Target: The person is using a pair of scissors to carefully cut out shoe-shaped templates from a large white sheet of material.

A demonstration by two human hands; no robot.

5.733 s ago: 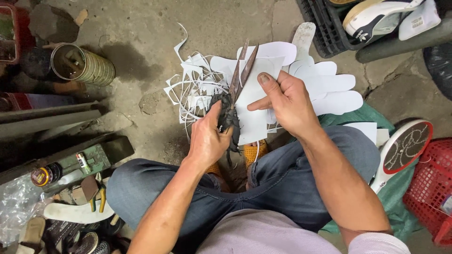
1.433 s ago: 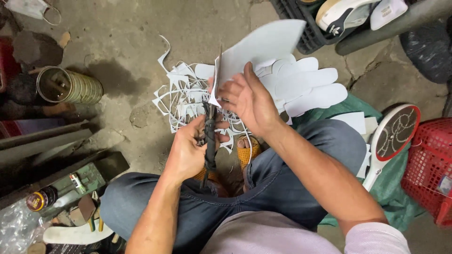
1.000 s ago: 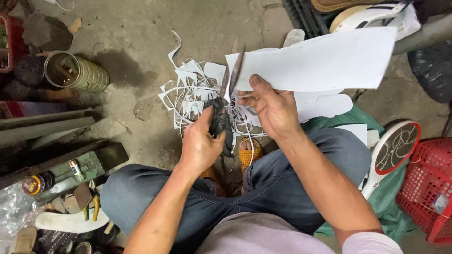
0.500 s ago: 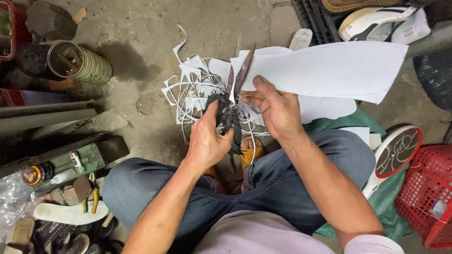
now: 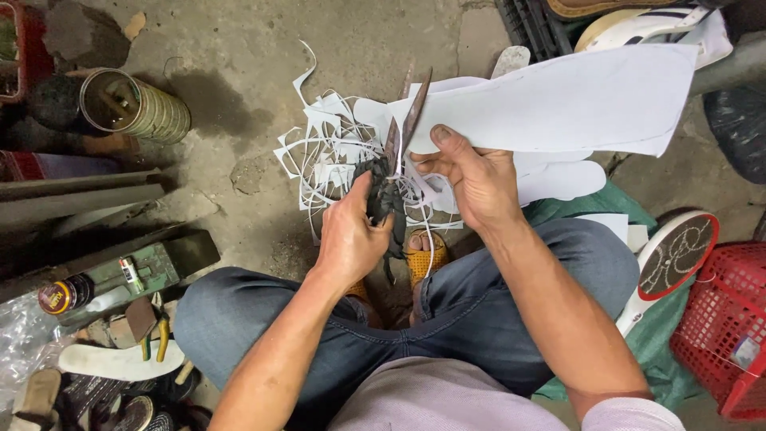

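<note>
My left hand (image 5: 349, 235) grips the dark wrapped handles of large scissors (image 5: 396, 152), whose rusty blades point up and away, slightly parted at the edge of a white sheet (image 5: 574, 104). My right hand (image 5: 471, 179) pinches that sheet near its left end, thumb on top, holding it out flat to the right. Under both hands a heap of thin white offcuts (image 5: 335, 156) lies on the concrete floor, and white cut-out sole shapes (image 5: 558, 179) lie beneath the sheet.
A ribbed tin can (image 5: 136, 108) stands at the left. Tools, a small bottle and a green box (image 5: 136, 275) lie at the lower left. A red basket (image 5: 726, 327) and a round racket-like swatter (image 5: 670, 259) sit at the right. Dark crates (image 5: 535, 24) are at the top.
My right hand has swung the white sheet from upright to flat, spread out to the right. The scissors now sit at the sheet's left edge. My left hand stays on the handles.
</note>
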